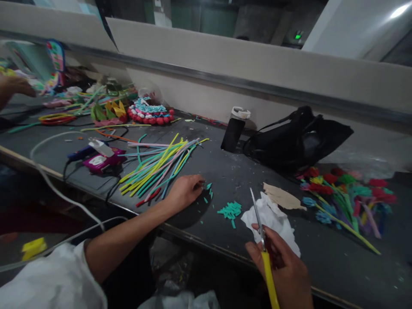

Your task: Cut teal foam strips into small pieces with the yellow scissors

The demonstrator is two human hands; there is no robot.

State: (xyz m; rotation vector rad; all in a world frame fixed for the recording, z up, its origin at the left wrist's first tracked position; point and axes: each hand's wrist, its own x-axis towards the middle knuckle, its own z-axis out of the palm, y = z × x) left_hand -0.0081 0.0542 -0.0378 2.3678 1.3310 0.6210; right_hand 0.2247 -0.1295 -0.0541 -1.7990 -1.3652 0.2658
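Note:
My right hand (283, 266) is wrapped round a pair of scissors (261, 234) with a yellow handle, its blades pointing up and away from me. Resting on the dark table, my left hand (185, 192) has its fingers curled together beside a few small teal pieces (209, 189). What those fingers hold, if anything, is hidden. Between the two hands lies a small heap of short teal pieces (230, 210). A crumpled white tissue (268, 214) sits just behind my right hand. Left of my left hand are long fuzzy craft stems (161, 165) in yellow, green, pink and blue.
A purple hot glue gun (104, 161) and its cables lie to the left. Farther back stand a dark bottle (233, 133) and a black bag (299, 139). Fuzzy flowers (350, 197) lie at the right. Another person's hand (16, 86) shows at the far left.

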